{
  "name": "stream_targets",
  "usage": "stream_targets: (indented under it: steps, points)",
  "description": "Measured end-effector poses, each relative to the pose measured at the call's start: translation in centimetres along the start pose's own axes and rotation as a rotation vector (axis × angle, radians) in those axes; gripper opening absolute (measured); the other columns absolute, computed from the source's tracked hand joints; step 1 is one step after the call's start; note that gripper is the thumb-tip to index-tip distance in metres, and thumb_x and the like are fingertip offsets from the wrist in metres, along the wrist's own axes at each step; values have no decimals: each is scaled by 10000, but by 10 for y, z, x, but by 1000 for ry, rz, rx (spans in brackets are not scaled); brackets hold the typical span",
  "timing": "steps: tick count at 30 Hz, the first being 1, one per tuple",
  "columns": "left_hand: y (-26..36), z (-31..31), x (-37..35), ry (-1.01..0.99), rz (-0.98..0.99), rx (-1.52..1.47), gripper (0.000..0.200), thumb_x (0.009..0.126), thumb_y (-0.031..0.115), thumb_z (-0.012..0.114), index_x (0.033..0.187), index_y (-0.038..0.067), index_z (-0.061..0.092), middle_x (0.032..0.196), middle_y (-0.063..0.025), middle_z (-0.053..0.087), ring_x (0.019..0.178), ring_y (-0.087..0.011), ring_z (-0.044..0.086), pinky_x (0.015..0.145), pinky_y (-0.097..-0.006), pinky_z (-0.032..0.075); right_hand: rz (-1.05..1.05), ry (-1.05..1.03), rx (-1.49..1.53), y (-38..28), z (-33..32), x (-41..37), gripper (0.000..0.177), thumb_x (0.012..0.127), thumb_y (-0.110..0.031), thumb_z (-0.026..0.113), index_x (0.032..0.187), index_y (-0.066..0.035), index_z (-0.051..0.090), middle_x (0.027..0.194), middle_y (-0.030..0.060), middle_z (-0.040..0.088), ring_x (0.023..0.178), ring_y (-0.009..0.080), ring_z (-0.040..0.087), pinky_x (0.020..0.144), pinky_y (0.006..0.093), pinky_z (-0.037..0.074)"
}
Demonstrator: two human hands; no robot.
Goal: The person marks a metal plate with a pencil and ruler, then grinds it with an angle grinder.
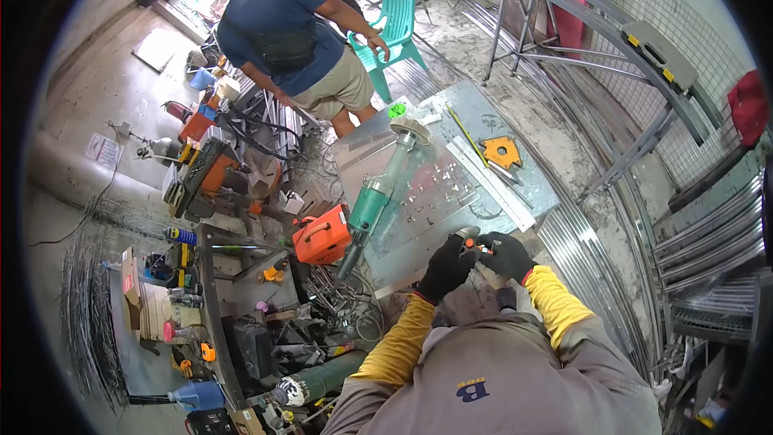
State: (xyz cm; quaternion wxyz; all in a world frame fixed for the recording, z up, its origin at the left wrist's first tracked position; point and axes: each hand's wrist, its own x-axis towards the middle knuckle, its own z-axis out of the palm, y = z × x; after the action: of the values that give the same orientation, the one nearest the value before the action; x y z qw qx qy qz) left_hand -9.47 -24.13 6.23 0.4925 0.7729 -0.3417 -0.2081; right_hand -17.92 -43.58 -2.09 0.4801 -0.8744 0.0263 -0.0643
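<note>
Both my hands wear black gloves and meet just off the near edge of the metal-topped table [415, 229]. My left hand [448, 267] is closed around a small orange-tipped piece [470, 243], its kind too small to make out. Close against it, my right hand [507, 257] pinches a small white-and-orange piece [485, 250]. On the table lie a green angle grinder [370, 205] with a round disc, scattered small metal bits [439, 185], long pale metal strips [491, 185], a yellow tape or rule [467, 135] and an orange magnetic welding square [501, 152].
A person in a dark blue shirt [282, 24] stands beyond the table, near a green plastic chair [394, 20]. An orange-red machine case [322, 235] stands left of the table. Long metal tubes [584, 258] lie on the right floor; a metal frame [580, 52] stands behind them.
</note>
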Motion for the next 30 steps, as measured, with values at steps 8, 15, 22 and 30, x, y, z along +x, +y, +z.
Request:
stream_targets:
  steps: [8, 15, 22, 30]
  points:
    - [-4, 6, 15, -47, -76, 42, 386, 981, 193, 690, 1343, 66, 654, 1151, -122, 747, 1003, -236, 733, 855, -356, 563, -73, 46, -106, -8, -3, 2, 339, 848, -286, 725, 1146, -126, 737, 994, 144, 720, 926, 369, 704, 813, 478, 559]
    - [-1, 51, 5, 382, -70, 370, 272, 956, 244, 721, 1189, 105, 716, 1031, -143, 776, 938, -351, 753, 786, -427, 588, -99, 67, -135, -3, 1, 3, 283, 892, -322, 715, 1092, -122, 726, 973, 153, 716, 900, 401, 703, 772, 494, 564]
    - [-1, 48, 5, 460, -23, 163, 337, 966, 209, 705, 1277, 81, 690, 1117, -169, 760, 1032, -324, 754, 860, -411, 582, -57, 49, -94, -4, -2, 1, 354, 876, -330, 732, 1172, -137, 740, 1051, 154, 743, 982, 385, 715, 844, 481, 572]
    - [0, 51, 3, 427, -134, 444, 348, 937, 257, 739, 1232, 76, 712, 1053, -149, 778, 976, -337, 754, 839, -413, 590, -63, 37, -129, 4, 5, 5, 316, 881, -325, 722, 1139, -144, 744, 1017, 157, 742, 955, 388, 712, 827, 481, 570]
